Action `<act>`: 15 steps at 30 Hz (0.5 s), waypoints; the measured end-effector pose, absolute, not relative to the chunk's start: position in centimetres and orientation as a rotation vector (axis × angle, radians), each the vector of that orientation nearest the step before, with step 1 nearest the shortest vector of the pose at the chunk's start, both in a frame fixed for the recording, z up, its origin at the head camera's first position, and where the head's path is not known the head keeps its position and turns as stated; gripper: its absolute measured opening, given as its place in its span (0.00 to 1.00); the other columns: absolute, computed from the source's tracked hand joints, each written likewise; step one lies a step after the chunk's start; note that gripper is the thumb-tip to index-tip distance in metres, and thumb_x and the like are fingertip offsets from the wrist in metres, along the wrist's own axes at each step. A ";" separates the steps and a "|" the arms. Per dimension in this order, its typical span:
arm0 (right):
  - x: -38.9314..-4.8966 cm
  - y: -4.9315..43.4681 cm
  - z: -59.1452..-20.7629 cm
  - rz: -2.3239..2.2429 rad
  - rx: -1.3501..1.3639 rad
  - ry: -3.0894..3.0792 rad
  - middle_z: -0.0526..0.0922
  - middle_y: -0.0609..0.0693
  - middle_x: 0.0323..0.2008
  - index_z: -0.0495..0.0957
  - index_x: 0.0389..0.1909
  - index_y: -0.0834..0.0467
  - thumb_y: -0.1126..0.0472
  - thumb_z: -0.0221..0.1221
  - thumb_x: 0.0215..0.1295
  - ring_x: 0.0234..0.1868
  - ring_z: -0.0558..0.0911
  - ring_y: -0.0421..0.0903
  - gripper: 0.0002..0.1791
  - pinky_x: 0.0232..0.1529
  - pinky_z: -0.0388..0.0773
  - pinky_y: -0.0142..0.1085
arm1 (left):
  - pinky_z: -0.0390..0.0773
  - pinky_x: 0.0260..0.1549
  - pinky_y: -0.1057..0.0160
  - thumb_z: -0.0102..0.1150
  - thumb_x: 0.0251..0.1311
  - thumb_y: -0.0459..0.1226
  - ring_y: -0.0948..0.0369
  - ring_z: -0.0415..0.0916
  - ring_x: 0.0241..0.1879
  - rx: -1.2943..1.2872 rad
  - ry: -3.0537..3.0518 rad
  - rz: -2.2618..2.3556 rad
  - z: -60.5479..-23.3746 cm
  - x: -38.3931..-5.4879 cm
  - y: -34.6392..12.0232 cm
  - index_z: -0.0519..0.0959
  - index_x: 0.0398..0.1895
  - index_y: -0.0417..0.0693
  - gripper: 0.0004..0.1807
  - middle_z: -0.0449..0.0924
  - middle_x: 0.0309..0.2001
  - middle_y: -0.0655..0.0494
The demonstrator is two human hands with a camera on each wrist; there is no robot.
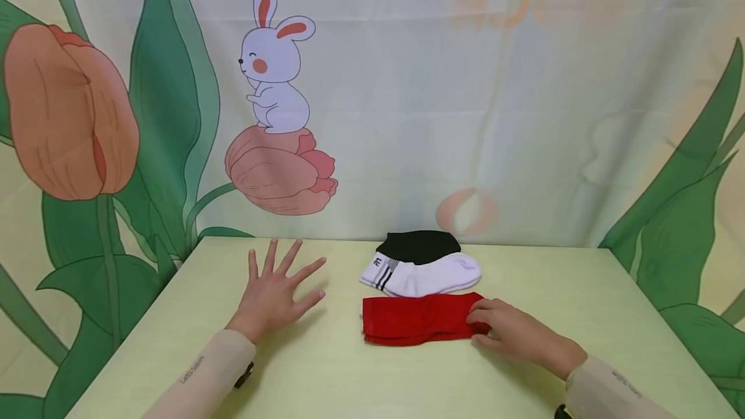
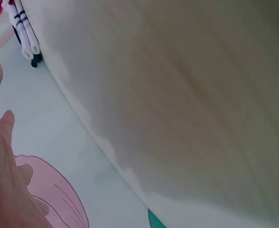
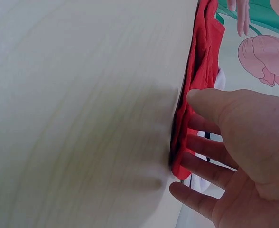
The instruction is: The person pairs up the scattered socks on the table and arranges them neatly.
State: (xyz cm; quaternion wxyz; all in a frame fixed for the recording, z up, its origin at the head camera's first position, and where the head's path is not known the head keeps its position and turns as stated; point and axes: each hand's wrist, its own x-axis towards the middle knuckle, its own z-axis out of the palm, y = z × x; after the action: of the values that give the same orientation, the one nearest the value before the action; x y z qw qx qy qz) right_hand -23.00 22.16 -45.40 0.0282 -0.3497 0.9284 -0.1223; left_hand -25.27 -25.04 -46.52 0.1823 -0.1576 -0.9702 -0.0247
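Observation:
A folded pair of red socks (image 1: 421,319) lies flat on the table, nearest the person. My right hand (image 1: 509,332) is at their right end, fingers over the red fabric and thumb by the near edge. In the right wrist view, the fingers (image 3: 209,147) are spread and only slightly bent against the red socks (image 3: 203,61). Just behind lie white socks (image 1: 425,277) with black stripes at the cuff, and black socks (image 1: 419,247) sit farther back, partly covered by the white ones. To the left, my left hand (image 1: 273,296) is spread over the table, holding nothing.
The pale wood-look table (image 1: 326,380) ends at a hanging cloth (image 1: 384,115) printed with tulips and a rabbit. Socks lie around the middle of the table, the black ones close to its back edge.

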 end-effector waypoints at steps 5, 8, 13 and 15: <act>-22.9 22.2 -45.6 -0.377 -1.074 2.872 0.82 0.49 0.51 0.86 0.49 0.54 0.57 0.69 0.65 0.53 0.79 0.51 0.13 0.56 0.80 0.49 | 0.31 0.66 0.22 0.46 0.64 0.72 0.31 0.34 0.78 -0.417 -2.784 -0.052 -46.9 -25.6 -25.9 0.64 0.76 0.81 0.36 0.51 0.82 0.48; -22.8 22.4 -45.6 -0.388 -1.051 2.874 0.82 0.48 0.51 0.86 0.50 0.53 0.55 0.70 0.65 0.54 0.79 0.50 0.14 0.55 0.80 0.48 | 0.31 0.66 0.22 0.45 0.64 0.72 0.31 0.34 0.78 -0.415 -2.796 -0.038 -46.8 -25.7 -26.1 0.63 0.76 0.81 0.37 0.50 0.82 0.48; -23.0 22.7 -45.3 -0.386 -0.992 2.959 0.81 0.48 0.55 0.85 0.53 0.50 0.50 0.70 0.65 0.56 0.78 0.49 0.18 0.54 0.81 0.46 | 0.34 0.66 0.21 0.47 0.64 0.71 0.30 0.37 0.78 -0.413 -2.780 -0.024 -46.3 -25.8 -26.3 0.65 0.76 0.78 0.37 0.51 0.81 0.47; -23.1 22.9 -45.1 -0.352 -1.010 3.035 0.80 0.49 0.58 0.83 0.57 0.49 0.48 0.71 0.62 0.58 0.78 0.51 0.22 0.54 0.82 0.48 | 0.34 0.66 0.21 0.48 0.64 0.71 0.30 0.37 0.78 -0.410 -2.786 -0.018 -46.1 -25.8 -26.4 0.65 0.76 0.78 0.37 0.50 0.81 0.47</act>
State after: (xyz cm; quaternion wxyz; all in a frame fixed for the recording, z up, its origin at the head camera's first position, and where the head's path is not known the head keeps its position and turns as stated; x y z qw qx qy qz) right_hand -23.07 22.95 -45.14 -0.0382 -0.3137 0.9424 -0.1093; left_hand -25.83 -26.35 -46.15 0.1619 -0.1437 -0.9763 -0.0062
